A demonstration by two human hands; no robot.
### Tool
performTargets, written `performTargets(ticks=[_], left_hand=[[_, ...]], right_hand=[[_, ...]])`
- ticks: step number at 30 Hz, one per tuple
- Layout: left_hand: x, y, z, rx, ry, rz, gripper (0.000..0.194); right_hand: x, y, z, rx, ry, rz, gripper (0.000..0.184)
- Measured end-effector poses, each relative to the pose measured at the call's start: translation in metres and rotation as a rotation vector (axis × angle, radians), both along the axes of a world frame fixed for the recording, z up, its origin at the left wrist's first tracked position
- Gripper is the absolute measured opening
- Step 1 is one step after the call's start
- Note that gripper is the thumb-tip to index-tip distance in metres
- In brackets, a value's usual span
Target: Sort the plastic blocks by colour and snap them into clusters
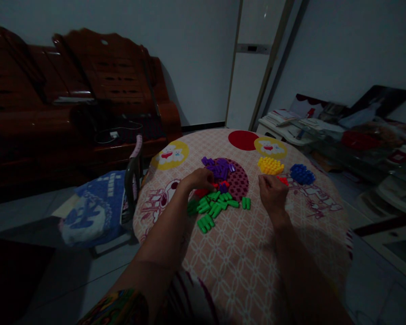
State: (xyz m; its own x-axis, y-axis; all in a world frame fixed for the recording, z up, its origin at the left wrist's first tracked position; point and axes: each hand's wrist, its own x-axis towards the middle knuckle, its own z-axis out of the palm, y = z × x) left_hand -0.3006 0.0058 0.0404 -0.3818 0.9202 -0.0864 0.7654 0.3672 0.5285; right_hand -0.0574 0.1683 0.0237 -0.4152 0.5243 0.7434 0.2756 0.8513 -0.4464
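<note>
My left hand (202, 179) is over the middle of the round table, fingers bent down and together at some red plastic pieces (200, 192). Whatever its fingertips pinch is hidden. Just beyond it lies a heap of purple plastic pieces (219, 169); nearer to me are loose green tube-shaped pieces (218, 204), some side by side. On the right, my right hand (272, 193) is closed, its fingers curled, and I cannot make out what they hold. Red pieces (283, 180) show partly behind it. Past that hand stand a yellow cluster (270, 165) and a blue cluster (302, 174).
A patterned cloth (230, 257) covers the round table. To the left is a chair with a blue cloth (98, 207), and behind it a wooden sofa (111, 76). A cluttered glass-topped table (341, 144) is at the right. A tall white cabinet-like unit (248, 81) stands behind.
</note>
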Motion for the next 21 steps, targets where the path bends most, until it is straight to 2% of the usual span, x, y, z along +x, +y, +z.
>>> performTargets(ticks=[3,5,9,12,16,21], left_hand=[[0.000,0.000,0.001,0.035,0.017,0.057,0.012],[-0.003,-0.003,0.002,0.115,-0.088,0.077,0.009],[0.002,-0.004,0.009,0.309,-0.486,0.025,0.025],[0.019,0.003,0.015,0.372,-0.678,-0.078,0.034],[0.041,0.016,0.017,0.387,-0.780,-0.147,0.036],[0.056,0.025,0.015,0.364,-0.805,-0.181,0.033]], right_hand=[[0.001,0.000,0.002,-0.034,0.008,0.009,0.030],[0.000,-0.001,0.003,-0.086,0.027,0.038,0.029],[-0.004,-0.008,0.003,-0.322,0.052,0.228,0.025],[-0.011,-0.017,0.002,-0.523,0.046,0.383,0.027],[-0.017,-0.030,0.004,-0.675,0.023,0.490,0.030],[-0.017,-0.036,0.009,-0.747,-0.014,0.543,0.025]])
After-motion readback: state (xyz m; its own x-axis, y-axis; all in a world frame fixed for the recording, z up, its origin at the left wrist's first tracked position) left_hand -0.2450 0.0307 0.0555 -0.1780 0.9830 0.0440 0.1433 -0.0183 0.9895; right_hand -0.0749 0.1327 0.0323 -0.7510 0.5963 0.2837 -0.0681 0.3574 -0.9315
